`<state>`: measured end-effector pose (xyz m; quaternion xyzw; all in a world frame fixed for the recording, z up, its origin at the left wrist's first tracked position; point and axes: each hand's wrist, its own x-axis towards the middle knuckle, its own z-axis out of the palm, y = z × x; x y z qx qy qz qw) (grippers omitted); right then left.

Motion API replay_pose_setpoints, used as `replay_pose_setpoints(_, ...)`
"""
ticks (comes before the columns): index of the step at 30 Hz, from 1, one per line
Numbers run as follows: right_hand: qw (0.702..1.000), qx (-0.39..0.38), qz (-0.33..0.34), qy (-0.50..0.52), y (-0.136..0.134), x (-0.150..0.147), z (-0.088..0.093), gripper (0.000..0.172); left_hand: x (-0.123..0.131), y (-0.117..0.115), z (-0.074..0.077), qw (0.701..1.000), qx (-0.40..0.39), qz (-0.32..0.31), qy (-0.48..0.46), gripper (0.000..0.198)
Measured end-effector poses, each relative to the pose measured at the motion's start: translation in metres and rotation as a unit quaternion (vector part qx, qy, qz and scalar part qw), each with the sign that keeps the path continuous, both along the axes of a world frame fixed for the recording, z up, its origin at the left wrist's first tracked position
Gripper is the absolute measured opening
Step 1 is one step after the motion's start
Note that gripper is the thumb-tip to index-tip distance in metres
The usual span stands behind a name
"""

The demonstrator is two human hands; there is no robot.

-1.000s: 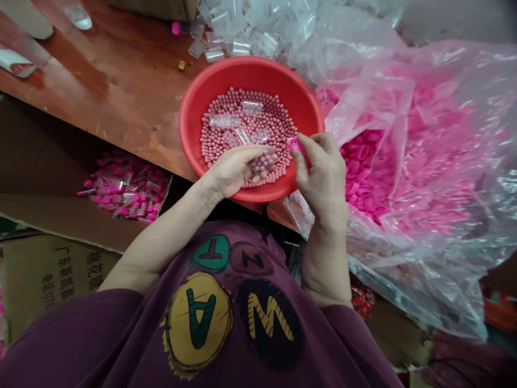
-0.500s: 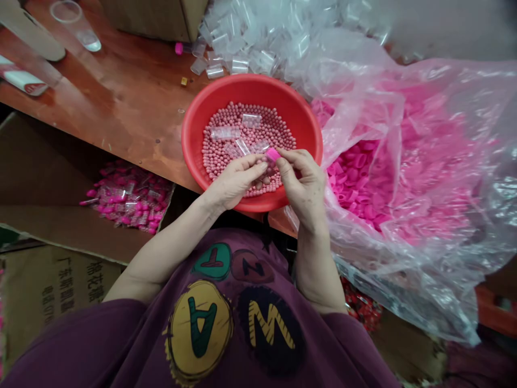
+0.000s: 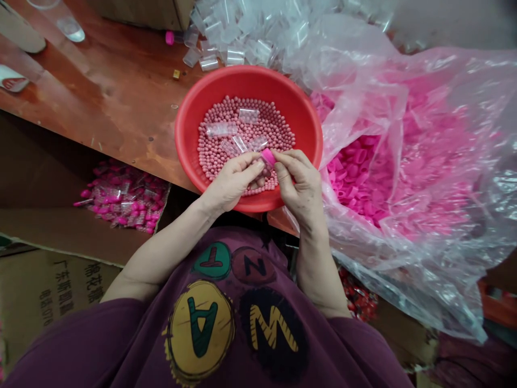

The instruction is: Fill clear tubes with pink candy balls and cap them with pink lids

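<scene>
Head view: cap [image 3: 268, 157] (pinched) clears bowl's rim [image 3: 258, 205].

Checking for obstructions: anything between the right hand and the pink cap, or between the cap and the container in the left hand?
Nothing visible. The right hand has the pink cap at the end of the container in the left hand; the container is partly hidden.

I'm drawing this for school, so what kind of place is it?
Probably a packing or assembly workshop: there's a red bowl of pink beads, a plastic bag of pink caps, and a carton holding lots of clear, pink-topped pieces.
</scene>
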<state>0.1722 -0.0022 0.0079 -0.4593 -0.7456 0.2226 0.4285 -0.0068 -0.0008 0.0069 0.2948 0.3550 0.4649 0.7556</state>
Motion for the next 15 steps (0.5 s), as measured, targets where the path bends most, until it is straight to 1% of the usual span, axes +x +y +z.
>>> replay_pose_setpoints(4,0.998,-0.044,0.036,-0.040,0.005,0.007,0.012,0.031,0.001,-0.001,0.002,0.999,-0.017,0.006,0.035,0.011)
replay_pose_setpoints(7,0.990,-0.076,0.095,-0.067,0.007,0.015,0.024,0.032,0.003,0.000,0.006,0.998,-0.009,0.024,0.053,0.014)
replay_pose_setpoints(9,0.987,-0.089,0.117,-0.062,0.007,0.018,0.025,0.032,0.004,0.001,0.011,0.997,-0.004,0.034,0.062,0.013)
replay_pose_setpoints(11,0.991,-0.101,0.090,-0.016,0.009,0.017,0.015,0.036,0.004,0.001,0.015,0.996,-0.003,0.047,0.070,0.011)
replay_pose_setpoints(13,0.991,-0.108,0.025,0.072,0.012,0.013,-0.004,0.044,0.004,0.002,0.015,0.995,-0.002,0.059,0.076,0.011)
replay_pose_setpoints(15,0.979,-0.111,-0.044,0.162,0.014,0.008,-0.021,0.051,0.004,0.005,0.012,0.995,0.001,0.067,0.074,0.012)
